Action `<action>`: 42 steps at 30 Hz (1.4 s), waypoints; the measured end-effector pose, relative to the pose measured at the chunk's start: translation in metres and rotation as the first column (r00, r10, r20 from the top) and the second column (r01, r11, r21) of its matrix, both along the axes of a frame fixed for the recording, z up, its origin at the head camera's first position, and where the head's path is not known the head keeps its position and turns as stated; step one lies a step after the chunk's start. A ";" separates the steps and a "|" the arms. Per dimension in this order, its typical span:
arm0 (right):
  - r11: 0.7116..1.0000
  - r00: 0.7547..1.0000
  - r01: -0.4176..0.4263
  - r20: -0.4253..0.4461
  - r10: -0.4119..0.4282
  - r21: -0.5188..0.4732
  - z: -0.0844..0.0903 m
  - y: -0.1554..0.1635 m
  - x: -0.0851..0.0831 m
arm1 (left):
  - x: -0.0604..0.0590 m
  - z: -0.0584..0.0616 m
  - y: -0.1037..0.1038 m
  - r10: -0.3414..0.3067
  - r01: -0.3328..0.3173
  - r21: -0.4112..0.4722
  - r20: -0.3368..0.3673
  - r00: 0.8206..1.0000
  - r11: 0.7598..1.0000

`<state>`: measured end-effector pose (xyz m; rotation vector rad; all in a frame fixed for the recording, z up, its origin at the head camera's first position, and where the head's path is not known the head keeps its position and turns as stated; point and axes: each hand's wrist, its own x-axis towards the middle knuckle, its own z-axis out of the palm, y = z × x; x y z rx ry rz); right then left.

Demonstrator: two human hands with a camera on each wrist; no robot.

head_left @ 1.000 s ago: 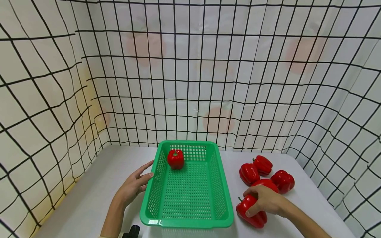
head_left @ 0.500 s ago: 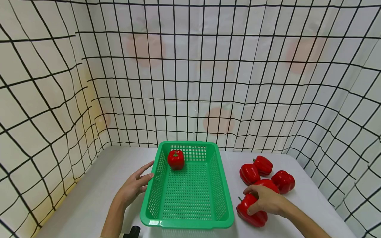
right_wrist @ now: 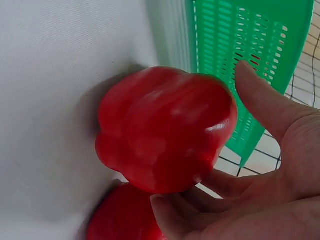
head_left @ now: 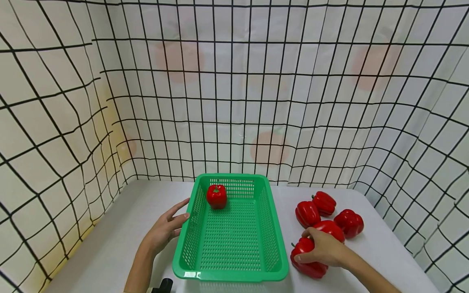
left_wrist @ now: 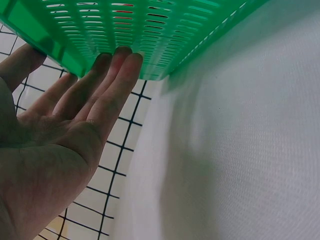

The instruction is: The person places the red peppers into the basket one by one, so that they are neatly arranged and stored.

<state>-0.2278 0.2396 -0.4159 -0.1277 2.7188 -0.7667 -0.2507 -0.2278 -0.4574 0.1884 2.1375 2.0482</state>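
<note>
Right hand [head_left: 322, 250] curled around 1 red pepper [head_left: 305, 258], fingers over its top, thumb on the side facing the basket; pepper on the white table [head_left: 110, 244], just right of the green basket [head_left: 229, 274]. Same grasp in right wrist view: pepper [right_wrist: 167, 127] between thumb and fingers.

Left hand [head_left: 163, 230] released, fingers straight, tips touching the basket's left outer wall; confirmed in left wrist view, fingertips [left_wrist: 117, 60] against the slotted wall [left_wrist: 165, 30].

Count: 1 basket. 6 red peppers total: 1 pepper in basket [head_left: 216, 196] at far end, upright; 1 in the right hand; 4 loose peppers [head_left: 315, 207] clustered beyond it, touching or nearly so.

Grid-patterned curtain [head_left: 234, 89] behind.
</note>
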 end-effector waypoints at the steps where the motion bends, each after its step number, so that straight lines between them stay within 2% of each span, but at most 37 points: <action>1: 1.000 1.000 0.000 -0.004 0.001 0.010 0.000 -0.001 0.000 | 0.000 0.000 0.000 0.000 0.000 -0.001 -0.001 1.000 1.000; 8: 0.998 0.999 -0.012 -0.051 0.015 0.060 -0.008 -0.003 -0.001 | 0.000 -0.001 0.001 0.000 0.000 -0.001 0.001 1.000 1.000; 16: 0.992 0.997 -0.030 -0.069 0.038 0.119 -0.001 -0.010 0.004 | 0.000 -0.002 0.001 -0.003 0.003 -0.002 -0.010 1.000 1.000; 26: 0.996 0.996 0.006 -0.084 0.001 0.091 0.006 -0.011 0.005 | 0.000 -0.001 0.001 0.011 -0.011 0.006 -0.009 1.000 1.000; 33: 0.998 0.991 0.000 -0.132 0.008 0.062 0.015 -0.009 0.004 | 0.000 -0.001 0.001 0.001 -0.001 -0.004 -0.005 1.000 1.000; 42: 1.000 0.987 0.014 -0.159 -0.012 0.012 0.016 -0.007 0.005 | 0.001 0.000 0.001 0.014 -0.014 0.003 0.004 1.000 1.000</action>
